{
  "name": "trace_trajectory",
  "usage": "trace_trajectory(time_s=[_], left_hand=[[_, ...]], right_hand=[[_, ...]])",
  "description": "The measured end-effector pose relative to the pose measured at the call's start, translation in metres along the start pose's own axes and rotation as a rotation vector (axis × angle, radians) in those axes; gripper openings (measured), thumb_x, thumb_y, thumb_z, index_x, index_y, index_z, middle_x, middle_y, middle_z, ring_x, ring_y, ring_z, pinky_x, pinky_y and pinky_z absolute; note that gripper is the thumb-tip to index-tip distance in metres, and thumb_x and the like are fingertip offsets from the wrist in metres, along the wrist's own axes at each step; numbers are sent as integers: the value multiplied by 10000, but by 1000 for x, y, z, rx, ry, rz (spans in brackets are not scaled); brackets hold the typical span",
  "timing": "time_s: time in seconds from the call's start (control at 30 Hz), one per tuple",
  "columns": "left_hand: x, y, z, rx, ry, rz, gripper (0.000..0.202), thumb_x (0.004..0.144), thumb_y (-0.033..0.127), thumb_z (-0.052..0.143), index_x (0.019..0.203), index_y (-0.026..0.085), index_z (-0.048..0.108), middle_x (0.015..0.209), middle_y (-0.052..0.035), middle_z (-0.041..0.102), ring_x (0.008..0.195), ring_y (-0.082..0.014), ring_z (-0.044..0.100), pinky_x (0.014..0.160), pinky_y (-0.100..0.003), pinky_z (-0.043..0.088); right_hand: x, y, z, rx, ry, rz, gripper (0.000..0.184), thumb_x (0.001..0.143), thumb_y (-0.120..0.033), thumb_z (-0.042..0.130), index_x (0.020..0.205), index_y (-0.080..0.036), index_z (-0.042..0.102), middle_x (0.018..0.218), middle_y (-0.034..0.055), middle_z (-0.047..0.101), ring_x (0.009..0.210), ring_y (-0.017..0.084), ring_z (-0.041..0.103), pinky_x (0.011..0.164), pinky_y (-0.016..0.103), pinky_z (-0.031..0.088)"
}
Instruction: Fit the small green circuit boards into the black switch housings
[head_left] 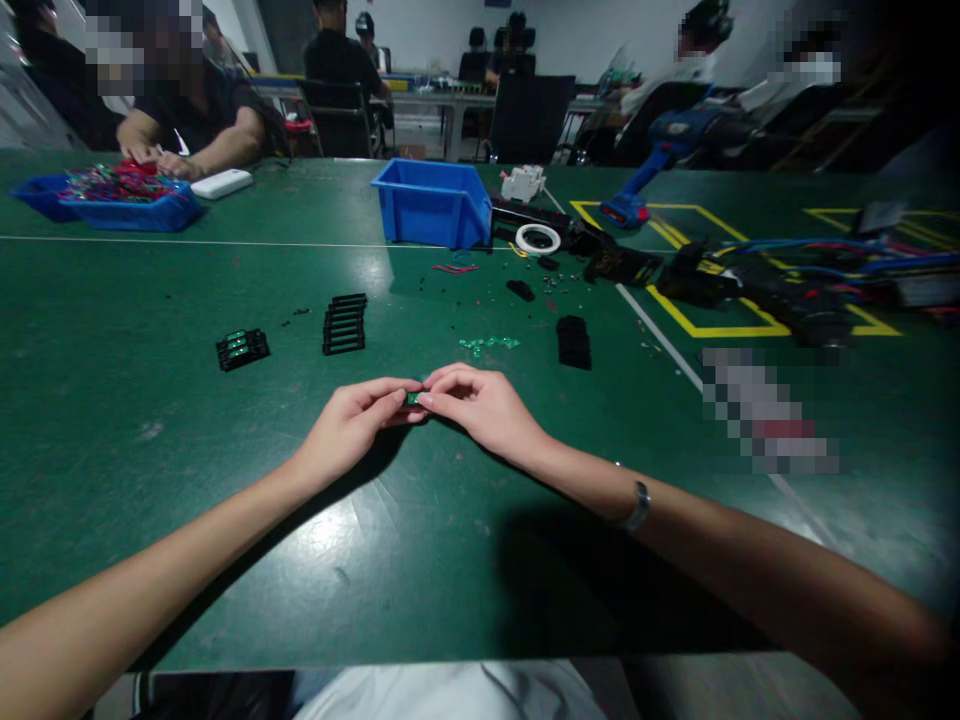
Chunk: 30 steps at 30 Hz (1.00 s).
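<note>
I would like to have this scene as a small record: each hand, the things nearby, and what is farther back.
Left hand: holds a small green piece at its fingertips
Right hand: pinches the same piece
Just beyond hands: scattered green bits
To the left: black slatted frame; black holder with green pieces inside
To the right: black stack
Farther back: blue bin, white ring, blue drill

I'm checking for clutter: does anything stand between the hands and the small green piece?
Nothing visible does: the left hand and right hand both touch the small green piece. Loose green pieces lie beyond the hands, not in between.
</note>
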<state>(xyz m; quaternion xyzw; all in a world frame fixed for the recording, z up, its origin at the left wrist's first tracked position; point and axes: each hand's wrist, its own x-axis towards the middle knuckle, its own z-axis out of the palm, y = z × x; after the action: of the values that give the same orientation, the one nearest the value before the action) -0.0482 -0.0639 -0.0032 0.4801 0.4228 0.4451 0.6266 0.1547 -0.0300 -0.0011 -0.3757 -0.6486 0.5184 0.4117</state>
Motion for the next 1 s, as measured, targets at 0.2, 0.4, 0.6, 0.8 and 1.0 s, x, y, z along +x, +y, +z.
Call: trace_trajectory(time_s=[0.2, 0.4, 0.6, 0.8, 1.0], left_hand=[[0, -1, 0, -8, 1, 3, 327, 904, 360, 742, 1159, 156, 766, 1117, -100, 785, 977, -230, 760, 1021, -407, 546], [-1, 2, 2, -17, 17, -9, 321, 885, 366, 760, 1125, 153, 779, 1119, -98, 787, 985, -227, 753, 1022, -395, 546], [-3, 4, 3, 58, 10, 8, 339, 868, 364, 777, 1143, 166, 771, 1115, -90, 791, 984, -225, 755, 999, -377, 561], [-2, 2, 2, 54, 9, 13, 351, 864, 368, 775, 1143, 157, 767, 1123, -107, 788, 982, -242, 758, 994, -403, 566], [-2, 5, 3, 79, 12, 8, 341, 865, 374, 776, 1130, 160, 771, 1105, -95, 793, 971, -229, 756, 983, -381, 567]], right_hand=[[-1, 1, 0, 14, -5, -4, 133, 816, -270, 788, 765, -163, 728, 1008, 61, 704, 857, 151, 673, 821, 311, 531], [0, 2, 0, 28, -16, -8, 149, 810, -284, 793, 766, -163, 718, 1003, 57, 703, 852, 151, 665, 808, 306, 528], [0, 4, 0, 49, -27, -10, 173, 812, -305, 793, 764, -164, 706, 1001, 56, 692, 852, 155, 671, 799, 308, 539], [-1, 3, -1, 23, -36, -14, 173, 817, -304, 789, 759, -170, 697, 1008, 57, 694, 860, 158, 672, 811, 315, 544], [0, 4, -1, 18, -41, -28, 169, 823, -294, 786, 757, -166, 699, 1007, 62, 691, 873, 165, 674, 820, 325, 534]])
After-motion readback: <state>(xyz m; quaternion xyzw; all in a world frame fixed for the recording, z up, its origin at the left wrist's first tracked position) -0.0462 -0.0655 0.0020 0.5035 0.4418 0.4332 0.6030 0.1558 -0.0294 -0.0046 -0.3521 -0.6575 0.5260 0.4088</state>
